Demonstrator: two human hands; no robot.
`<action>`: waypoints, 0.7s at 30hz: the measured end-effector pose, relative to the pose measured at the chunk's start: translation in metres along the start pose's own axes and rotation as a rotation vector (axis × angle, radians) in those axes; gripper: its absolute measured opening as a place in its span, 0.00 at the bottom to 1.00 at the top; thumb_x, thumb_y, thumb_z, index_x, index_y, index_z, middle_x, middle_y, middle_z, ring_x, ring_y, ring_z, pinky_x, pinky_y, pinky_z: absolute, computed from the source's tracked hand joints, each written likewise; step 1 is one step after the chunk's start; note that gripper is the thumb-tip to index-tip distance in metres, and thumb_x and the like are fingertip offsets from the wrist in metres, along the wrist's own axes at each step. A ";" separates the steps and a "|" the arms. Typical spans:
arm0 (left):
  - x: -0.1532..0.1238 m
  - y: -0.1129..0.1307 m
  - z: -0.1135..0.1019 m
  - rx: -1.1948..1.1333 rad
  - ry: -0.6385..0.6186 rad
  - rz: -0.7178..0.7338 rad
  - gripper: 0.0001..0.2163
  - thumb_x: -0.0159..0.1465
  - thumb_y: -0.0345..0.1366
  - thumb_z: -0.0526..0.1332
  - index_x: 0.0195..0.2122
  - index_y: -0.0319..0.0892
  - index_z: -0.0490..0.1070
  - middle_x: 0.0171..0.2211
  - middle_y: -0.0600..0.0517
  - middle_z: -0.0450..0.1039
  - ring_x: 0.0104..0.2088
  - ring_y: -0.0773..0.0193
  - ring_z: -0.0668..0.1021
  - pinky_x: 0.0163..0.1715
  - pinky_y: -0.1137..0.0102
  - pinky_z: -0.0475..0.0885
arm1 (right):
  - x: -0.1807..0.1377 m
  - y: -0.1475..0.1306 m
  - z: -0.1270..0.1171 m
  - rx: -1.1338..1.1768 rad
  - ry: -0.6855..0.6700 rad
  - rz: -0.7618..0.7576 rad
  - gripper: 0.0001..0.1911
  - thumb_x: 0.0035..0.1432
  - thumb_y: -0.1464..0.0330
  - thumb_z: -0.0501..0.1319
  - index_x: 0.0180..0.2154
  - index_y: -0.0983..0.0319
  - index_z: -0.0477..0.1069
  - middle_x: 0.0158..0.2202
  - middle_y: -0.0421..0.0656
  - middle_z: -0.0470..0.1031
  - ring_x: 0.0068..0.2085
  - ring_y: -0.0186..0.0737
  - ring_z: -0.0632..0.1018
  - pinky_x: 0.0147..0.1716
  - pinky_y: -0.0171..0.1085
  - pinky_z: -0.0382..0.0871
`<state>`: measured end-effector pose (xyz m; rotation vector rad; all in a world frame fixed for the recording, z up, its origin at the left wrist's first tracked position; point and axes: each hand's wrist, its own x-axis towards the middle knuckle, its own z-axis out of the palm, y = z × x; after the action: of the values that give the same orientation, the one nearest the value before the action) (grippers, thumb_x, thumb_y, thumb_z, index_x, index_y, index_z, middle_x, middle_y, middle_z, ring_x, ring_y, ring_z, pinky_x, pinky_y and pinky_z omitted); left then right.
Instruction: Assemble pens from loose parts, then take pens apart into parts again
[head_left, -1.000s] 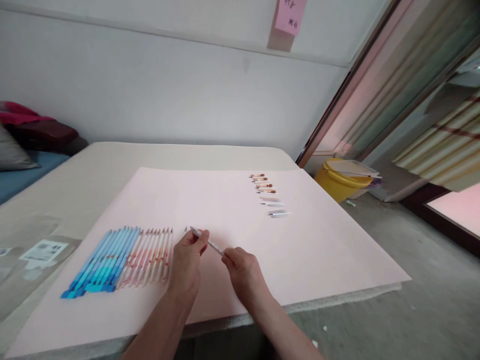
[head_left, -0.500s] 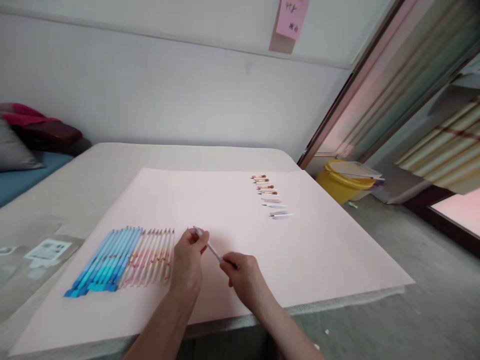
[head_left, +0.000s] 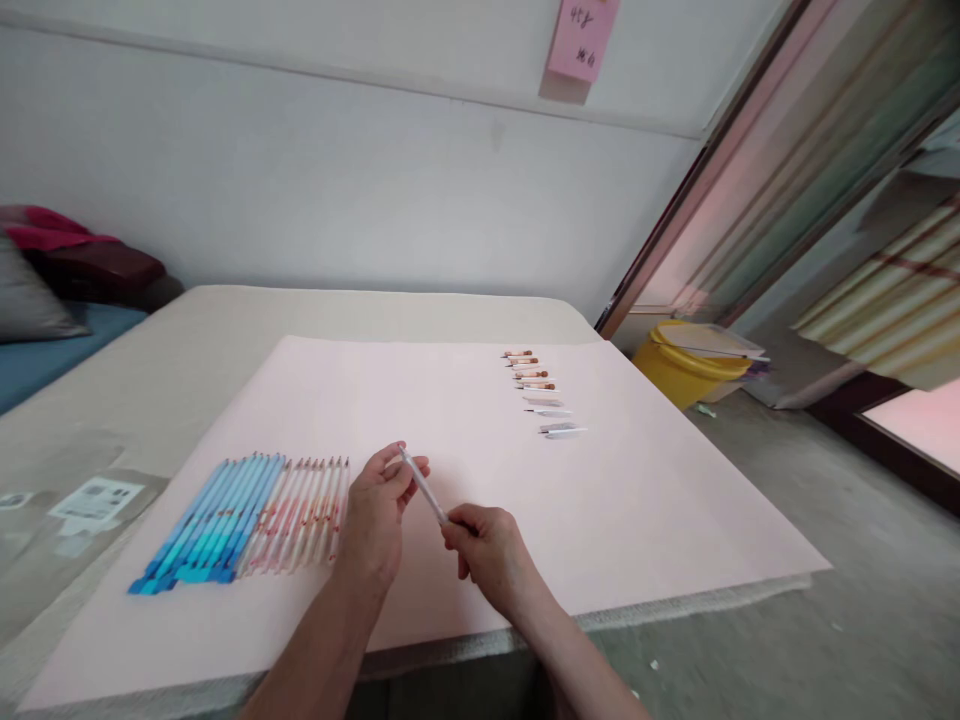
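Both hands hold one thin white pen (head_left: 423, 487) over a large pale pink sheet (head_left: 615, 500). My left hand (head_left: 379, 520) pinches its far tip with closed fingers. My right hand (head_left: 484, 550) grips its near end, fingers curled. Just left of my left hand lies a tight row of pens (head_left: 240, 515), several blue ones on the left and several pink-and-white ones on the right. Further back on the sheet a column of small pen parts (head_left: 540, 392) lies in a line, some with orange-brown ends, some white.
The sheet covers a beige table (head_left: 225, 320) set against a grey wall. Clear plastic with a printed label (head_left: 90, 500) lies at the table's left edge. A yellow bucket (head_left: 679, 362) stands on the floor at right. Cushions (head_left: 67, 265) are at far left.
My left hand has lifted the pen's far tip a little up and to the right, so the pen stands steeper. My right hand has hardly moved.
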<state>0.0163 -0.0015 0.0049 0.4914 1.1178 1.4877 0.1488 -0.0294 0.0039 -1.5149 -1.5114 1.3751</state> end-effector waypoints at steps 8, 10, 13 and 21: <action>0.000 0.000 0.000 0.092 0.043 0.057 0.19 0.48 0.33 0.67 0.41 0.40 0.68 0.28 0.53 0.71 0.33 0.67 0.74 0.41 0.67 0.66 | 0.000 0.000 -0.001 0.015 -0.017 -0.002 0.09 0.51 0.70 0.54 0.20 0.63 0.66 0.16 0.35 0.64 0.14 0.27 0.66 0.13 0.27 0.56; 0.000 0.001 0.001 0.068 -0.001 0.050 0.19 0.49 0.33 0.66 0.43 0.39 0.66 0.28 0.53 0.72 0.34 0.65 0.75 0.43 0.64 0.66 | 0.000 0.000 -0.002 0.025 -0.019 -0.005 0.09 0.51 0.70 0.54 0.21 0.64 0.67 0.18 0.36 0.66 0.15 0.27 0.66 0.13 0.27 0.57; 0.002 0.000 0.000 0.133 0.040 0.058 0.20 0.50 0.35 0.66 0.44 0.41 0.66 0.29 0.54 0.71 0.34 0.66 0.74 0.43 0.65 0.65 | 0.000 0.001 -0.001 0.017 -0.017 0.003 0.10 0.51 0.70 0.54 0.20 0.64 0.67 0.16 0.35 0.64 0.14 0.27 0.65 0.13 0.27 0.56; 0.002 0.005 -0.001 0.066 -0.013 0.026 0.25 0.49 0.33 0.67 0.49 0.40 0.64 0.28 0.53 0.72 0.35 0.65 0.75 0.42 0.66 0.66 | 0.000 0.001 -0.002 0.060 -0.040 -0.004 0.09 0.51 0.70 0.54 0.21 0.64 0.67 0.19 0.36 0.66 0.15 0.26 0.66 0.14 0.27 0.56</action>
<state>0.0120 0.0000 0.0080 0.5616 1.1571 1.4716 0.1514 -0.0288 0.0035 -1.4551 -1.4825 1.4434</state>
